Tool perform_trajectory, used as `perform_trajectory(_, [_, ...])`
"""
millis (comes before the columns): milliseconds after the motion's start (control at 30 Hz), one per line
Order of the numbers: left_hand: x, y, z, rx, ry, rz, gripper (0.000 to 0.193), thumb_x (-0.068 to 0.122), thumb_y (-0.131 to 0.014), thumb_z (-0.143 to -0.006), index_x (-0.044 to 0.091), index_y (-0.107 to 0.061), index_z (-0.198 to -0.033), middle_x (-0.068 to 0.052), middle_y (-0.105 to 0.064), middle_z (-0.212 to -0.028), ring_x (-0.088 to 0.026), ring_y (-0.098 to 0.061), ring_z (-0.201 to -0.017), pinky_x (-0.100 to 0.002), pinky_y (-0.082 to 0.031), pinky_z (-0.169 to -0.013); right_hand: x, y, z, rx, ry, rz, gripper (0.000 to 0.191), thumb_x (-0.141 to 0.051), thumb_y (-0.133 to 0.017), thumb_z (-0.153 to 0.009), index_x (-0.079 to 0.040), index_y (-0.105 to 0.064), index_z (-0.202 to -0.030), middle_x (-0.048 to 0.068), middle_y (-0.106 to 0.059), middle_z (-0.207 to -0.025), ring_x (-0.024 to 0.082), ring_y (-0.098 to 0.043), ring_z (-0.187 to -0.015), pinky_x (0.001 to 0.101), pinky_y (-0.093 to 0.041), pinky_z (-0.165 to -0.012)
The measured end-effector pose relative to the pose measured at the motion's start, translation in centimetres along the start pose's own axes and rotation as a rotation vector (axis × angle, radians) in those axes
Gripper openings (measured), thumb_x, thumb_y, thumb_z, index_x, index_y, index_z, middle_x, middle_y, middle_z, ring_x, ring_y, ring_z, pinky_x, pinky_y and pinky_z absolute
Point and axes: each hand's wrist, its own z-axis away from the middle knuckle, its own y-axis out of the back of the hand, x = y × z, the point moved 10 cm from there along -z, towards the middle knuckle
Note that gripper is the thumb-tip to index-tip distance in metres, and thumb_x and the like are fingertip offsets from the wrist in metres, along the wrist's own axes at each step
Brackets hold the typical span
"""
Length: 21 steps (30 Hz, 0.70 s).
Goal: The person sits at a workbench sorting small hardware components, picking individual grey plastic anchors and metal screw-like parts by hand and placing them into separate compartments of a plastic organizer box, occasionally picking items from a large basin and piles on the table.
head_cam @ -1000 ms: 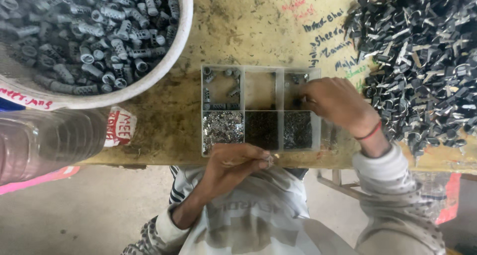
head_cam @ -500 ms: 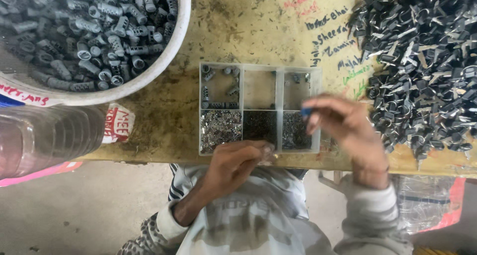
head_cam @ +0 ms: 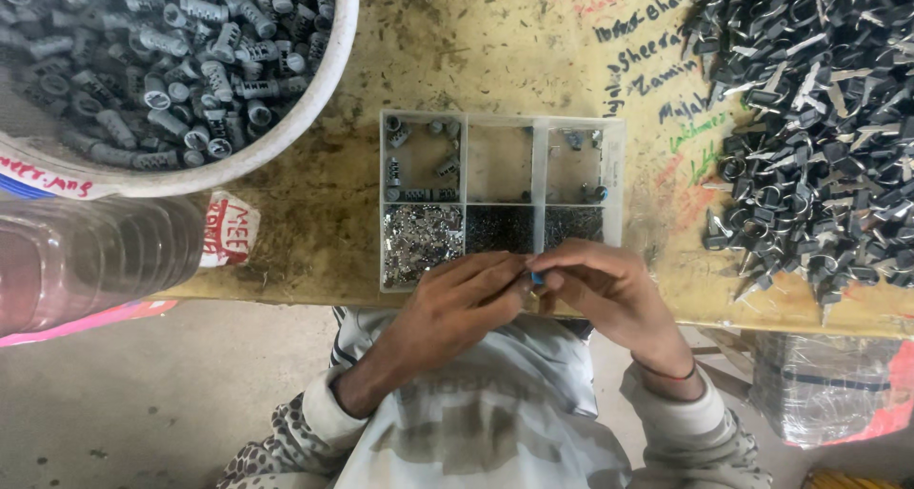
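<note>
Now my right hand has come back from the tray to meet my left, both pinching a tiny blue part between fingertips; its axis is too small to tell.

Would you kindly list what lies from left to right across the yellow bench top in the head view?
White tub of grey cylindrical parts → clear six-compartment tray → handwritten scribbles on the bench → loose heap of dark metal clips.

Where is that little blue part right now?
In the head view, the small blue part is pinched between both hands' fingertips, at the near edge of the compartment tray.
</note>
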Motion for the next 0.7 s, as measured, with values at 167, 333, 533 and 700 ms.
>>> perform_trajectory(167, [0.3,0.2,0.2,-0.039,-0.047,-0.059,0.031,0.007,-0.07,-0.088,0.004,-0.058,-0.117,-0.018,-0.066,-0.13,-0.038,-0.067,-0.122,-0.048,-0.061,-0.098,2.5,0.4,-0.1,0.107,-0.16,0.026,0.023,0.006,-0.061,-0.099,0.003,-0.064,-0.122,0.014,-0.073,-0.099,0.017,-0.073,-0.082,0.0299,-0.062,-0.072])
perform_trajectory(333, [0.4,1.9,-0.1,0.099,-0.005,0.17,0.046,-0.001,-0.073,-0.089,0.001,-0.053,-0.13,-0.021,-0.068,-0.126,-0.037,-0.068,-0.119,-0.048,-0.06,-0.099,3.8,-1.5,0.5,-0.007,-0.248,-0.143,0.02,-0.001,-0.056,-0.105,-0.002,-0.043,-0.12,0.009,-0.06,-0.103,0.013,-0.064,-0.09,0.028,-0.057,-0.075])
perform_trajectory(533, [-2.0,0.1,0.7,0.18,0.408,0.405,0.038,-0.004,-0.085,-0.076,0.004,-0.074,-0.112,-0.009,-0.074,-0.097,-0.02,-0.072,-0.088,-0.031,-0.061,-0.071,2.0,-3.7,0.4,0.004,-0.142,-0.299,0.024,-0.008,-0.057,-0.11,-0.005,-0.04,-0.128,0.006,-0.056,-0.109,0.011,-0.058,-0.086,0.0263,-0.052,-0.075])
perform_trajectory(700, [-1.7,0.4,0.4,0.222,0.283,0.389,0.028,-0.006,-0.077,-0.085,0.003,-0.072,-0.111,-0.008,-0.073,-0.102,-0.019,-0.071,-0.094,-0.03,-0.061,-0.075,-3.1,10.3,2.7,0.478,-0.047,0.939,0.024,-0.007,-0.06,-0.094,-0.014,-0.071,-0.114,0.0,-0.072,-0.101,0.013,-0.067,-0.074,0.031,-0.054,-0.062])
